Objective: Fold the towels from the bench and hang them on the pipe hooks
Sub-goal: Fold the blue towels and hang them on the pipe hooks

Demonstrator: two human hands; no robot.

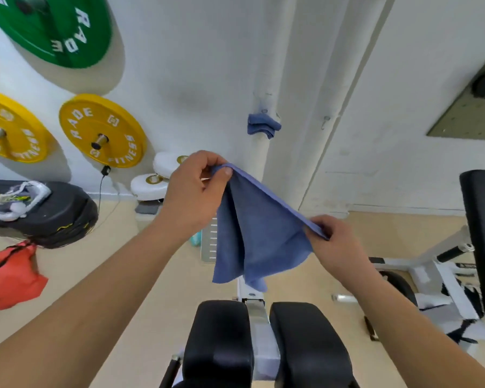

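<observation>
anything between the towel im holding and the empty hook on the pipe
Nothing visible. The left hand and right hand hold the towel in open air below the empty hook; the hung towel is off to its left.

A blue cloth towel [261, 231] hangs above the black padded bench [219, 345]. Behind, a folded blue towel [262, 126] hangs on the white pipe [261, 152].

Blue towel [259, 233]: soft matt cloth. Bench pads [310, 343]: smooth black vinyl. Weight plates [102, 130]: glossy yellow.
</observation>
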